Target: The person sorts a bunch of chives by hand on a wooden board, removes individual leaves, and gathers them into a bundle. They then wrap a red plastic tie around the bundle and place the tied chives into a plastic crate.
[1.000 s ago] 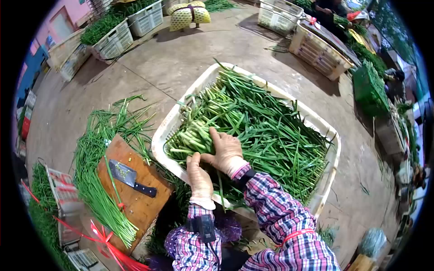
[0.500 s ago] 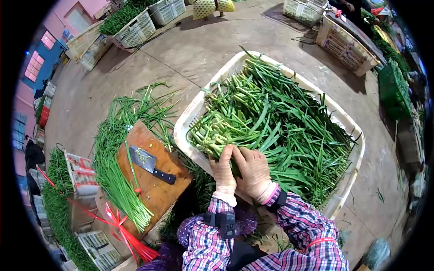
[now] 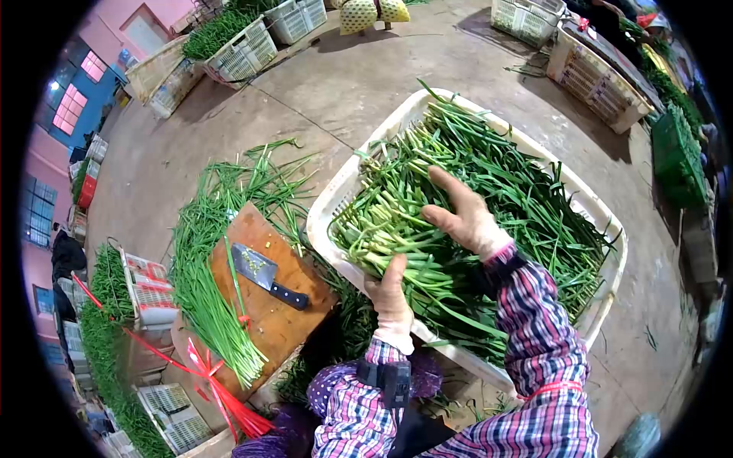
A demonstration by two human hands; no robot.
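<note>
Inside the white plastic crate (image 3: 319, 229), handle the long green stalks with pale ends (image 3: 376, 229) lightly, pale ends together, leaves unbent. With the right hand (image 3: 475, 227) over them, fingers spread wide, and the left hand (image 3: 392, 305) low by the near rim, grip too hidden to tell, best to cup without squeezing.

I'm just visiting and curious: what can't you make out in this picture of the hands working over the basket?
All in the head view:
- Floor of the white basket: hidden under the greens.
- Left hand's grip: most fingers hidden behind the hand itself.
- What holds up the cutting board: mostly hidden beneath it, in shadow.
- Person at upper right: small, dark, cut off by the top edge.
- Yellow bundle: top cut off.
</note>
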